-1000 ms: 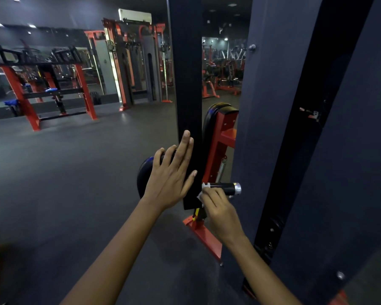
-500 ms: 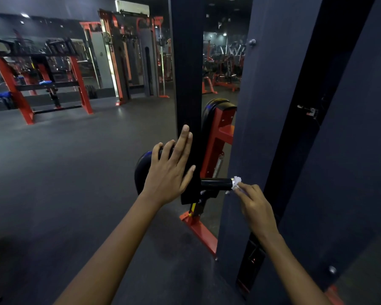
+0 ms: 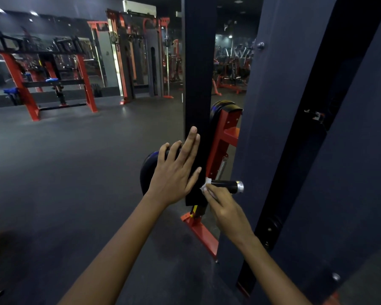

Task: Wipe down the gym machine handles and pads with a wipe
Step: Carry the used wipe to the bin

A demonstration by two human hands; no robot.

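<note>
A short black handle [image 3: 226, 186] with a silver end cap sticks out to the right from the red machine frame [image 3: 220, 146]. My right hand [image 3: 226, 211] pinches a small white wipe [image 3: 206, 184] against the handle's inner end, near the frame. My left hand [image 3: 176, 170] lies flat with straight fingers on the black upright panel [image 3: 198, 73], in front of a round black pad [image 3: 146, 170]. A second black pad [image 3: 222, 106] tops the red frame behind the panel.
A tall dark shroud [image 3: 273, 128] of the machine fills the right side, close to my right arm. The red base foot [image 3: 201, 233] sits on the dark rubber floor [image 3: 75, 172]. Red racks [image 3: 31, 84] and cable stations stand along the mirrored far wall.
My right hand slid the wipe along the handle from its silver end cap back to the inner end by the frame. My left hand stayed flat on the panel.
</note>
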